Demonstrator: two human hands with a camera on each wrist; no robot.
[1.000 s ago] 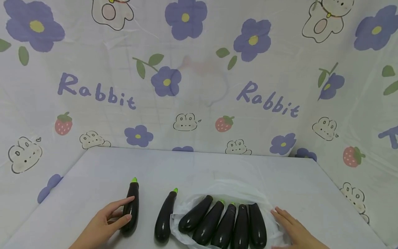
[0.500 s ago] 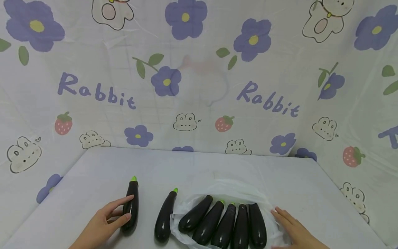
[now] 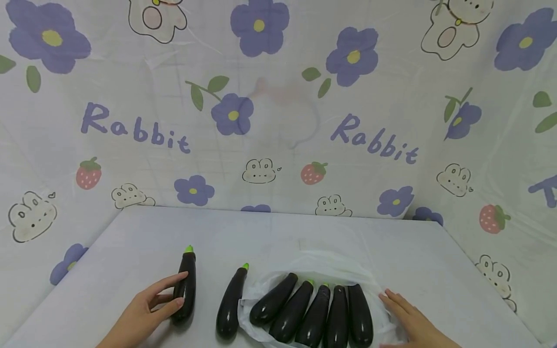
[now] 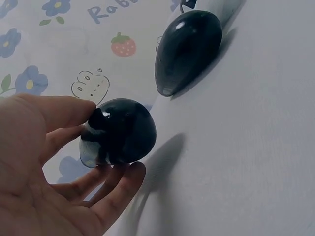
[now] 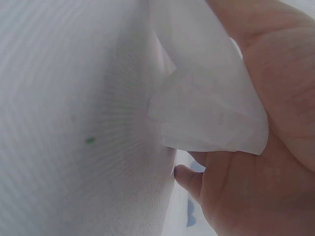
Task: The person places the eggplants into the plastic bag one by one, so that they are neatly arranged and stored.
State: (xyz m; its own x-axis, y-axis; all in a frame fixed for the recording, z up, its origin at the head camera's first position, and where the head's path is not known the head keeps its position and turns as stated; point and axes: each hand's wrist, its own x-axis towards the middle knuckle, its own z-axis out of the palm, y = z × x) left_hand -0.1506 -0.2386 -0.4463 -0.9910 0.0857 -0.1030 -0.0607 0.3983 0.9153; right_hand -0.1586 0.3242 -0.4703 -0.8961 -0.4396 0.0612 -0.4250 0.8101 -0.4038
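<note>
My left hand [image 3: 145, 309] holds a dark eggplant [image 3: 186, 290] with a bright green stem tip between thumb and fingers. In the left wrist view this eggplant [image 4: 123, 130] is seen end-on, with a shadow on the tabletop beside it. A second eggplant [image 3: 230, 304] lies just left of a thin white plastic bag [image 3: 322, 263]. Several more eggplants [image 3: 315, 314] lie side by side on the spread bag. At the bag's right edge rests my right hand [image 3: 411, 319], its fingers extended. White plastic [image 5: 211, 108] lies against its palm in the right wrist view.
A white tabletop [image 3: 204, 227] reaches back to a hanging cloth [image 3: 278, 193] printed with flowers, rabbits and strawberries. The same cloth hangs along the left and right sides. A small green speck [image 5: 90, 140] shows in the right wrist view.
The eggplant in my left hand has shifted very slightly to the right. My right hand, the bag and the other eggplants stay where they were.
</note>
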